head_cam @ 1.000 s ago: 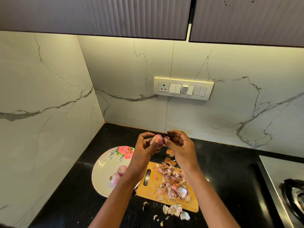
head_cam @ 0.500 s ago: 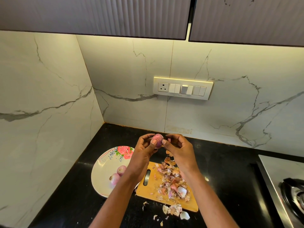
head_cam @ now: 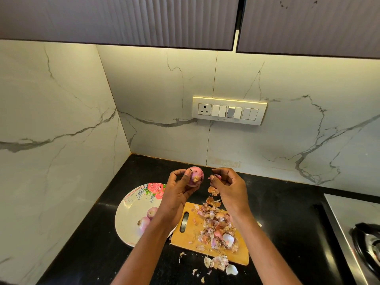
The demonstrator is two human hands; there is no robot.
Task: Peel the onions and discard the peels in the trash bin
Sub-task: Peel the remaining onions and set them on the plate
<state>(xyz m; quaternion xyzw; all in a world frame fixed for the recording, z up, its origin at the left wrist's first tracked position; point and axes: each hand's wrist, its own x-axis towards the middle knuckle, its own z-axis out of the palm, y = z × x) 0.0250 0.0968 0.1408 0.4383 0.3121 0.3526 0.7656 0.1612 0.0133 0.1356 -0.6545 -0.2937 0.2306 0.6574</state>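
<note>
You're in a home kitchen: black counter (head_cam: 287, 202), marble-look backsplash (head_cam: 164, 99), ribbed wall cabinets (head_cam: 123, 17), a switch panel (head_cam: 229, 111), and a gas stove (head_cam: 362, 233) at your right.

Black bench (head_cam: 287, 212) carries a floral plate (head_cam: 131, 212) at left, a wooden cutting board (head_cam: 189, 235) just beside it, loose peel scraps (head_cam: 218, 263) in front, and a stove (head_cam: 349, 219) at right.
</note>
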